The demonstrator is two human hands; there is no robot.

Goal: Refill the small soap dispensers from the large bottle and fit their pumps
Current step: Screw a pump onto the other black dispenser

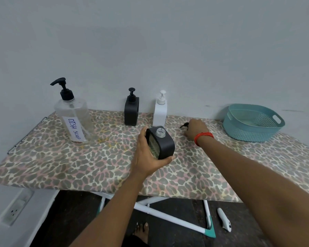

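My left hand (146,155) grips a small black soap dispenser (161,142) just above the board; its clear threaded neck is open, with no pump on it. My right hand (194,128), a red band at the wrist, rests on the board with its fingers closed over a black pump (183,125) that pokes out to the left. A large clear bottle (73,120) labelled DISH SOAP, with a black pump, stands at the back left. A black dispenser (131,111) and a white dispenser (160,111), both with pumps on, stand by the wall.
The leopard-print ironing board (78,166) runs across the view against a grey wall. A teal plastic basket (251,122) sits at the back right. Below are the board's white legs (168,217), a white object on the dark floor (224,220) and my bare foot (141,230).
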